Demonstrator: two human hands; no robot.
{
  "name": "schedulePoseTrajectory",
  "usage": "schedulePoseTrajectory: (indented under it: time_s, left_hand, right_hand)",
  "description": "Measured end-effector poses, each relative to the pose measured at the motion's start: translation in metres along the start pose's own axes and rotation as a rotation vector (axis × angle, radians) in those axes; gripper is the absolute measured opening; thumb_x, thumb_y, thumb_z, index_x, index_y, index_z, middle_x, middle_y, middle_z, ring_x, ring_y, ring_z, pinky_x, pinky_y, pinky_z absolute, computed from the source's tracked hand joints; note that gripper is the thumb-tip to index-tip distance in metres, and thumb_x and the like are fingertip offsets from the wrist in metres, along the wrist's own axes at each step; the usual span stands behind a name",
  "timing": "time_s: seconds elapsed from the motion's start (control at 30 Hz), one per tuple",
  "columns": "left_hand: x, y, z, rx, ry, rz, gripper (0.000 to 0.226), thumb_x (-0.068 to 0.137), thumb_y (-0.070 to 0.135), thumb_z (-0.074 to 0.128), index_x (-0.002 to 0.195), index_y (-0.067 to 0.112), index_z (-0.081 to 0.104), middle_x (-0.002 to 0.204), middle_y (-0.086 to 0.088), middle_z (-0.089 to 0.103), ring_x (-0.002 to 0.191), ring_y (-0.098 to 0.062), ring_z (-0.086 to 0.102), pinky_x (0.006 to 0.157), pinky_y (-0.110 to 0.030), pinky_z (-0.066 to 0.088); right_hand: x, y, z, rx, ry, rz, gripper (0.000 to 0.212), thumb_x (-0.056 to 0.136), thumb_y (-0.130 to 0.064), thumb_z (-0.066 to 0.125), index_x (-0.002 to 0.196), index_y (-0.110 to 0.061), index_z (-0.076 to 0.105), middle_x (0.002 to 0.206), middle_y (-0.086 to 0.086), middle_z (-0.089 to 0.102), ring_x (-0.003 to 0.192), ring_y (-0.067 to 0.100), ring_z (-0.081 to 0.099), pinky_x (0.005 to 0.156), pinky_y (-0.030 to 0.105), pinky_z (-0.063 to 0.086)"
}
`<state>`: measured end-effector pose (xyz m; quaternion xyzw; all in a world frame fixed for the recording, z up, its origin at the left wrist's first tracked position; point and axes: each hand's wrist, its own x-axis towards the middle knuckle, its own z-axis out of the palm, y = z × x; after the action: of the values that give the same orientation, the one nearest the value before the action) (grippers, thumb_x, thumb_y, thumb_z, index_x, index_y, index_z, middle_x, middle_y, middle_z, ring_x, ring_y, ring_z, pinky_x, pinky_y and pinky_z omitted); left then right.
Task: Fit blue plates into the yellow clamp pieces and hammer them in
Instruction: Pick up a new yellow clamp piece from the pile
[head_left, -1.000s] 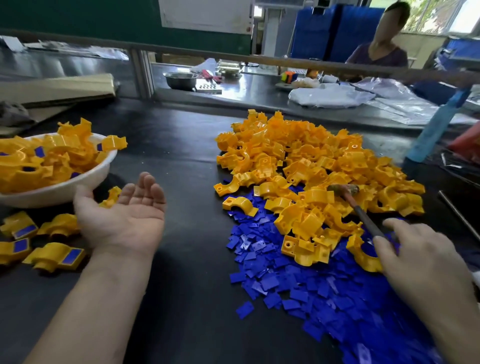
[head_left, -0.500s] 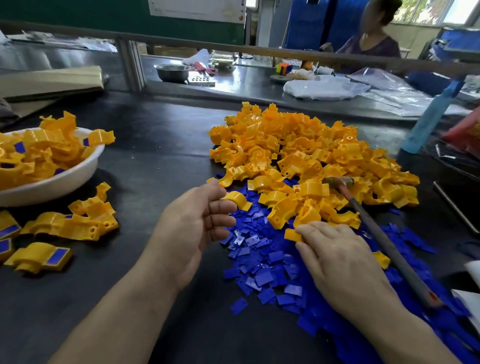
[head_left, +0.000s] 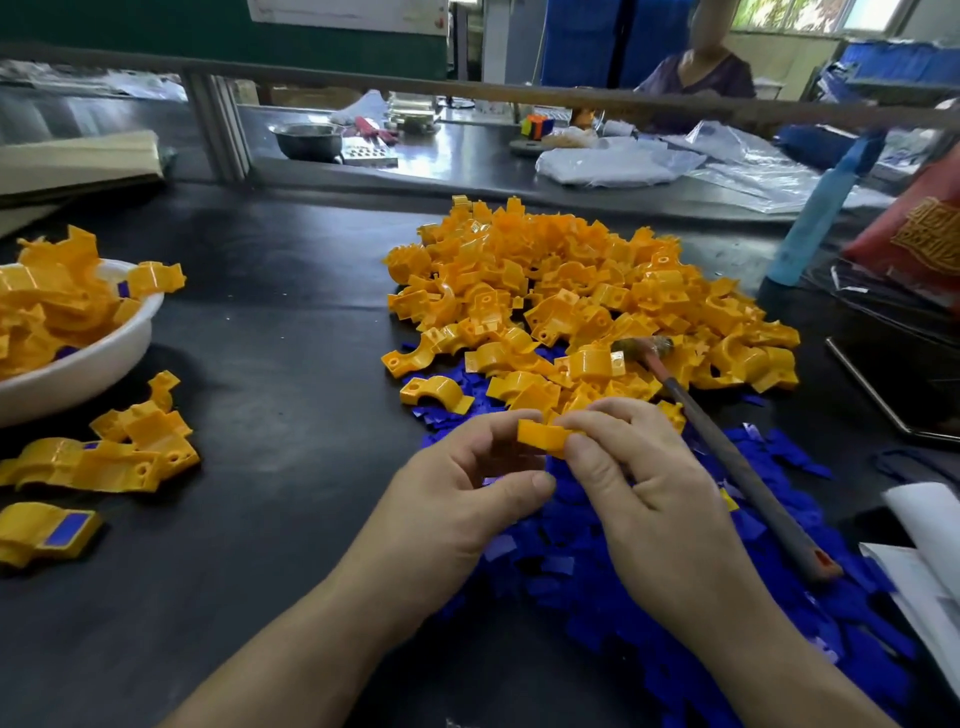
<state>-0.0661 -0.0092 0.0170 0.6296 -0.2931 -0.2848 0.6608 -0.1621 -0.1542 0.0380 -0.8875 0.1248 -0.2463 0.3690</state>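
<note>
1. While the hammer (head_left: 727, 457) lies idle across the parts toward the tabletop's right edge, both hands meet over the blue plates (head_left: 597, 566) near the front edge.
2. Right hand (head_left: 654, 504): its grip is clamped on one yellow clamp piece (head_left: 543, 436), thumb and fingertips pinching the right end.
3. Left hand (head_left: 462, 504): its grip curls onto the same piece's left end, forefinger on top and thumb just beneath. Whether that thumb touches, I cannot tell.
4. No plate is clearly seated in the held piece yet, so I judge this to be the fitting step, with hammering to follow.
5. Handling call: the piece looks like light, rigid, glossy moulded plastic, so it could slip. Holding it by the flat ends leaves the plate recess free.
6. The plates look thin, small and light, best pinched by their edges one at a time.
7. Supply check: the clamp pile (head_left: 571, 291) sits toward the far edge, just behind the plates.
8. Fitted pieces (head_left: 57, 530) lie along the left edge, beside the white bowl (head_left: 119, 353).
</note>
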Motion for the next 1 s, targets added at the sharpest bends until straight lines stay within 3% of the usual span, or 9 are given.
schedulePoseTrajectory:
  time_s: [0.1,0.17,0.23,0.37,0.5,0.6,0.73,1.0]
  left_hand:
    - [0.001,-0.001,0.002,-0.065,0.061,0.036,0.036,0.074,0.039,0.076,0.109,0.034,0.072,0.105,0.004,0.075,0.094,-0.009,0.071,0.077,-0.014,0.053]
    - [0.002,0.000,0.001,-0.077,0.083,0.063,0.032,0.074,0.040,0.078,0.104,0.029,0.074,0.103,0.002,0.075,0.093,-0.010,0.072,0.076,-0.016,0.054]
    - [0.002,0.001,-0.001,-0.066,0.105,0.071,0.029,0.075,0.042,0.079,0.100,0.029,0.074,0.103,0.001,0.075,0.094,-0.012,0.071,0.077,-0.023,0.056]
    - [0.008,0.000,-0.014,-0.140,0.275,0.036,0.025,0.072,0.037,0.077,0.095,0.026,0.076,0.096,-0.005,0.077,0.082,-0.017,0.071,0.075,-0.032,0.055]
    - [0.015,0.002,-0.026,-0.319,0.375,-0.087,0.037,0.066,0.027,0.073,0.102,0.017,0.072,0.092,-0.008,0.075,0.067,-0.014,0.069,0.054,-0.028,0.057]
    - [0.015,0.003,-0.023,-0.405,0.329,-0.138,0.044,0.066,0.020,0.072,0.110,0.011,0.067,0.086,-0.008,0.075,0.063,-0.014,0.069,0.052,-0.026,0.056]
    - [0.013,0.005,-0.020,-0.425,0.262,-0.191,0.049,0.063,0.017,0.073,0.111,0.012,0.066,0.084,-0.009,0.076,0.063,-0.015,0.071,0.050,-0.024,0.055]
    - [0.012,0.004,-0.017,-0.366,0.236,-0.238,0.047,0.063,0.015,0.074,0.109,0.009,0.065,0.090,-0.013,0.077,0.068,-0.019,0.073,0.054,-0.028,0.058]
  right_hand:
    - [-0.003,-0.006,0.001,0.092,-0.071,-0.027,0.024,0.086,-0.053,0.039,0.095,-0.043,0.060,0.101,-0.020,0.055,0.098,-0.001,0.054,0.078,0.014,0.048]
    - [-0.004,-0.008,-0.001,0.171,-0.160,0.020,0.031,0.085,-0.057,0.037,0.099,-0.041,0.059,0.090,-0.015,0.062,0.085,0.003,0.061,0.070,0.026,0.054]
    - [-0.005,-0.007,-0.001,0.145,-0.204,0.075,0.034,0.083,-0.061,0.036,0.106,-0.043,0.052,0.085,-0.013,0.063,0.078,0.002,0.063,0.063,0.028,0.056]
    - [-0.005,0.002,-0.012,-0.388,-0.115,-0.050,0.050,0.079,-0.070,0.034,0.124,-0.049,0.030,0.095,-0.021,0.048,0.078,0.001,0.054,0.059,0.014,0.043]
    - [-0.013,0.010,-0.001,-0.757,-0.354,-0.043,0.065,0.078,-0.080,0.029,0.131,-0.047,0.013,0.093,-0.012,0.054,0.084,0.014,0.058,0.054,0.030,0.045]
    - [-0.011,0.011,0.012,-0.792,-0.374,-0.068,0.051,0.087,-0.068,0.035,0.129,-0.041,0.028,0.099,-0.008,0.056,0.084,0.019,0.059,0.051,0.029,0.037]
    - [-0.006,0.016,0.017,-0.720,-0.332,-0.094,0.029,0.095,-0.053,0.035,0.114,-0.035,0.047,0.099,-0.008,0.058,0.084,0.017,0.060,0.060,0.031,0.048]
    - [-0.002,0.027,0.012,-0.602,-0.182,-0.108,0.028,0.096,-0.051,0.033,0.100,-0.032,0.054,0.089,-0.012,0.062,0.079,0.008,0.060,0.068,0.029,0.051]
